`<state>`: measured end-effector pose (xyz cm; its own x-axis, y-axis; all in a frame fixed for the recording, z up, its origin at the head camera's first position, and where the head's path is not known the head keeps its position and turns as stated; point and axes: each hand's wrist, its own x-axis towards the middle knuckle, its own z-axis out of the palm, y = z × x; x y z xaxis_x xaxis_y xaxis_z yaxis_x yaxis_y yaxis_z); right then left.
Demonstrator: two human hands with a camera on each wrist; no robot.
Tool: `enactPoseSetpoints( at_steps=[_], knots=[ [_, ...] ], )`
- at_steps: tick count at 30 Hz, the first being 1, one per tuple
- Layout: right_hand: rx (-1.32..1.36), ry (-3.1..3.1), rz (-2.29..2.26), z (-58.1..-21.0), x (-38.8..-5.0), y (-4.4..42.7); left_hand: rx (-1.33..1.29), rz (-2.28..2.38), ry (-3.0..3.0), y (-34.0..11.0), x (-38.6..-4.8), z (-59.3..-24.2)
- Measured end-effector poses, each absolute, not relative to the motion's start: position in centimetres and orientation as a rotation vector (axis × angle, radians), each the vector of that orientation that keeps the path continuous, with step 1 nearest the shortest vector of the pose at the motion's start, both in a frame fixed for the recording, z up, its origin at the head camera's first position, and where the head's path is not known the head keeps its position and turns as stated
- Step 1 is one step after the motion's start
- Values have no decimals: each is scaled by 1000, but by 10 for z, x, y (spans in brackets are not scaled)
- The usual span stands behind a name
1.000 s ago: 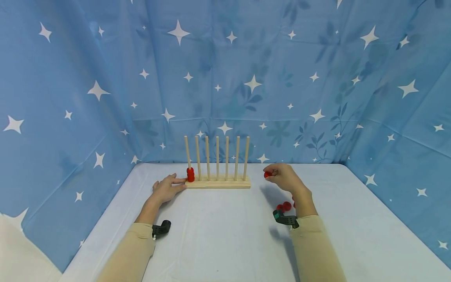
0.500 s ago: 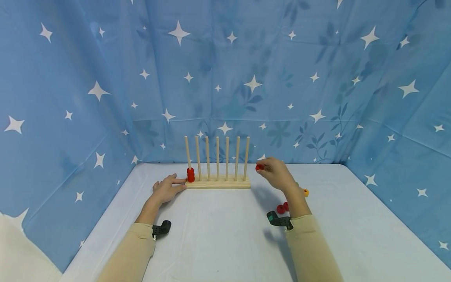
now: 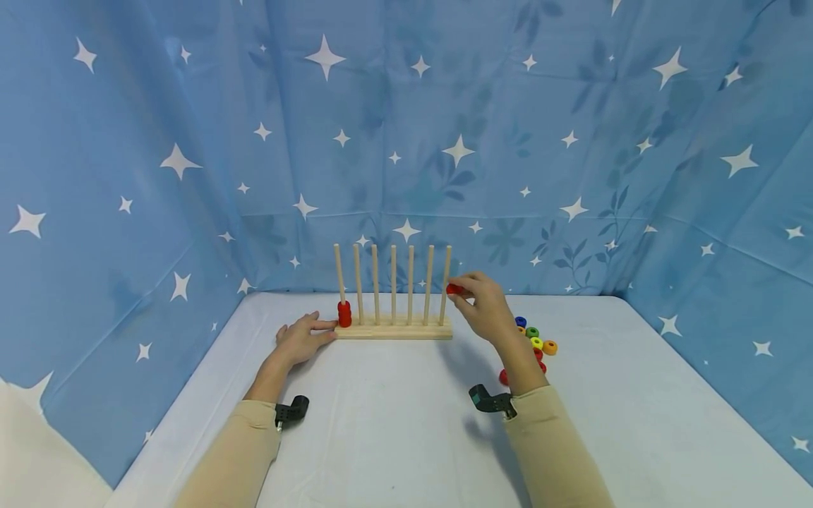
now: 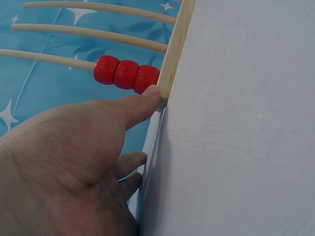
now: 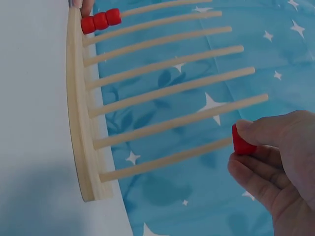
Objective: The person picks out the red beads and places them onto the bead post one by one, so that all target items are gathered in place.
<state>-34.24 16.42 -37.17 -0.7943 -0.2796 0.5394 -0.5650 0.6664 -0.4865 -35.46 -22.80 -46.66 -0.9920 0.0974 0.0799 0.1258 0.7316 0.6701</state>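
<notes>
The left hand (image 3: 298, 341) lies at the left end of the rack (image 3: 392, 332), fingers spread and relaxed, thumb touching the wood just by the lowest bead. The rack stands upright on the white table (image 3: 381, 423), seven rods rising from its base. Three red beads (image 4: 126, 74) sit stacked at the foot of the leftmost rod (image 3: 339, 271).

Over at the other end, the right hand (image 3: 485, 303) pinches a red bead (image 5: 243, 139) between thumb and fingers, up off the table. That bead is close beside the rightmost rod (image 3: 447, 264), below the rod's tip as I see it; whether the two touch, I can't tell.

Around the right forearm, partly hidden by it, loose beads lie close together: blue (image 3: 521, 322), green (image 3: 532, 332), yellow (image 3: 536, 343), orange (image 3: 550, 347) and more red. A starry blue curtain (image 3: 406, 176) hangs behind.
</notes>
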Motion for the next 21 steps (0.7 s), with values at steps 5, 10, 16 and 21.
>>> enactPoseSetpoints(
  at_steps=[5,10,16,21],
  knots=[
    [692,-2390,893,-372,-341,153,-180,-1125,-2888,-228,-355,-466],
    [699,-2354,866,-373,-341,145,-189,-1113,-2887,-229,-356,-466],
    [707,-2331,870,-372,-340,139,-197,-1107,-2890,-229,-356,-465],
    [709,-2310,869,-373,-342,134,-189,-1088,-2894,-229,-356,-466]
  ],
)
